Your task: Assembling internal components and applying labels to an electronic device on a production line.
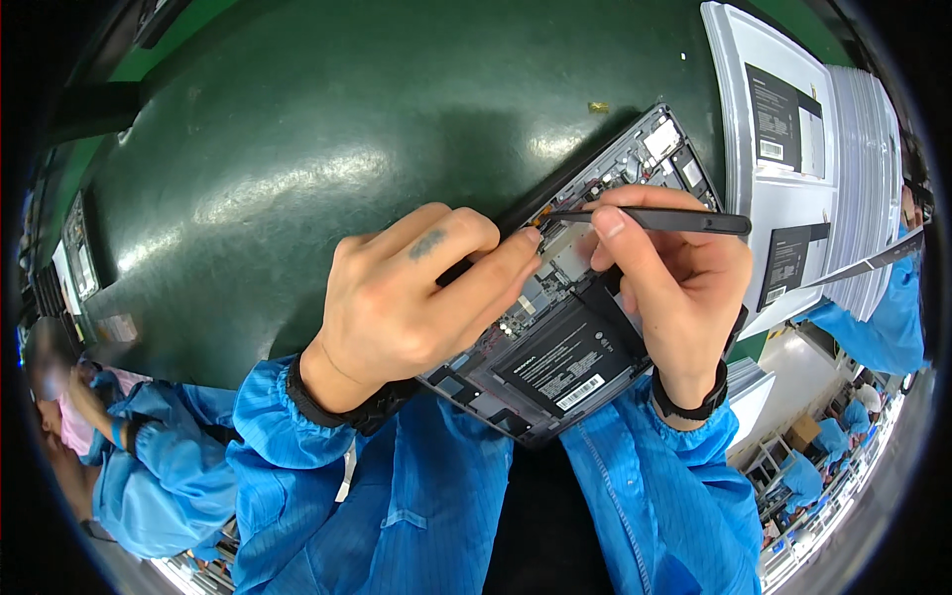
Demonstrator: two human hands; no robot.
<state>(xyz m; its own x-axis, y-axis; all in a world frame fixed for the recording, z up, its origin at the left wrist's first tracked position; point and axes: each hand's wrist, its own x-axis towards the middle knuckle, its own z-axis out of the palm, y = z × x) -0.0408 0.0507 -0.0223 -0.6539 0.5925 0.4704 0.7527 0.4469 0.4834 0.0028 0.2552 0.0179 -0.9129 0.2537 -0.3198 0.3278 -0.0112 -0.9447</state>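
Observation:
An opened laptop base (635,147) lies at a slant in front of me, its inner boards and black battery (567,365) exposed. My right hand (684,273) grips black tweezers (694,220) between thumb and fingers. The tips of the tweezers reach a small orange piece (542,214) near the laptop's far long edge. My left hand (412,293) lies over the laptop's left part, fingers bent and drawn together. Its fingertips meet beside the orange piece; whatever they pinch is hidden.
White trays (739,119) with black batteries (783,119) are stacked at the right on the green table (297,99). A small yellowish scrap (598,107) lies beyond the laptop. Another device (79,248) is at the far left. A co-worker in blue (169,471) sits at the lower left.

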